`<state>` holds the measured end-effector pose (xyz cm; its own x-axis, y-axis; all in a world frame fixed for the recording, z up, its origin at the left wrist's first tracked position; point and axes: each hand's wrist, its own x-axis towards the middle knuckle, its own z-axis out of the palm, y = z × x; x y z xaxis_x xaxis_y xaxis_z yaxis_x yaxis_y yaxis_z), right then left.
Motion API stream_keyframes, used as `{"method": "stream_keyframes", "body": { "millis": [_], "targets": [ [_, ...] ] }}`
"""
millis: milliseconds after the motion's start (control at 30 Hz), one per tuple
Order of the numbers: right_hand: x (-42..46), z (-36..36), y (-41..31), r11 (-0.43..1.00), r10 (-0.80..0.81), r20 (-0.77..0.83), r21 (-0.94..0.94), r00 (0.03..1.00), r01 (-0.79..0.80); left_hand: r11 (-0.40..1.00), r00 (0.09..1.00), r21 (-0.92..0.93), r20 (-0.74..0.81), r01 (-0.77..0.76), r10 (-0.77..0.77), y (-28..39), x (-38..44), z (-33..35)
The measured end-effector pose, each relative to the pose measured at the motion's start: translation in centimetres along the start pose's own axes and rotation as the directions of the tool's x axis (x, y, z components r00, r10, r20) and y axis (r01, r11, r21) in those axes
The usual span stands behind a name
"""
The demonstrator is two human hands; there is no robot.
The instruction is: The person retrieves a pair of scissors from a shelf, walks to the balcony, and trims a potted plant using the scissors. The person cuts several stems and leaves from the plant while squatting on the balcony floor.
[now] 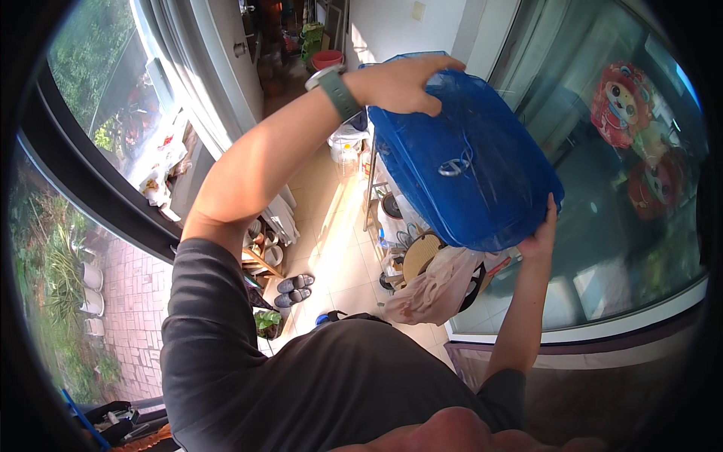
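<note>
A collapsed blue mesh drying net (480,169) is held up in front of me, tilted, with its rounded layers stacked together. On its broad face lies a metal hook (453,166) with a thin blue cord. My left hand (404,82), with a green-strapped watch on the wrist, spreads over the net's upper edge, thumb on the near face. At the lower right corner, my right hand (539,229) supports the net, one finger up along its side. The far side of the net is hidden. Just beneath it hangs a pale pink cloth (432,291).
A sliding glass door (576,226) stands close on the right, windows on the left. Below the net, a rack holds a round woven item (421,255) and other goods. Grey slippers (294,290), a potted plant (267,323) and a plastic bottle (348,161) are on the tiled floor (344,254).
</note>
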<state>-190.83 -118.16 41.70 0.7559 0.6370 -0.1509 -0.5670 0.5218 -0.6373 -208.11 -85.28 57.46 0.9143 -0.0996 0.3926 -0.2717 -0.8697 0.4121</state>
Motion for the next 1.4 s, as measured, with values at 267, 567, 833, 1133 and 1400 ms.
{"method": "stream_keyframes", "body": {
  "millis": [267,567,833,1133,1400],
  "targets": [
    [2.6,-2.5,1.1,0.981,0.094,-0.104,-0.158,0.990,-0.110,0.053,0.596,-0.987,0.048,0.150,-0.802,-6.7,-10.7,13.0],
    [3.6,-0.9,0.8,0.976,-0.073,-0.144,-0.214,0.987,0.041,-0.340,0.710,-0.939,0.278,0.059,-0.647,-8.5,-9.1,17.7],
    [2.9,0.9,-1.4,0.973,-0.103,-0.129,-0.220,0.986,0.073,-0.363,0.762,-0.930,0.271,0.051,-0.588,-8.4,-8.3,14.1],
    [0.6,10.3,-4.6,0.969,-0.089,0.127,-0.219,0.988,0.115,-0.170,0.794,-0.985,0.101,-0.004,-0.599,-5.5,-8.0,3.8],
    [0.4,19.6,-2.3,0.979,-0.050,0.331,-0.172,0.942,0.113,-0.058,0.768,-0.994,-0.038,-0.097,-0.640,-6.9,-11.3,-3.9]
  ]
}}
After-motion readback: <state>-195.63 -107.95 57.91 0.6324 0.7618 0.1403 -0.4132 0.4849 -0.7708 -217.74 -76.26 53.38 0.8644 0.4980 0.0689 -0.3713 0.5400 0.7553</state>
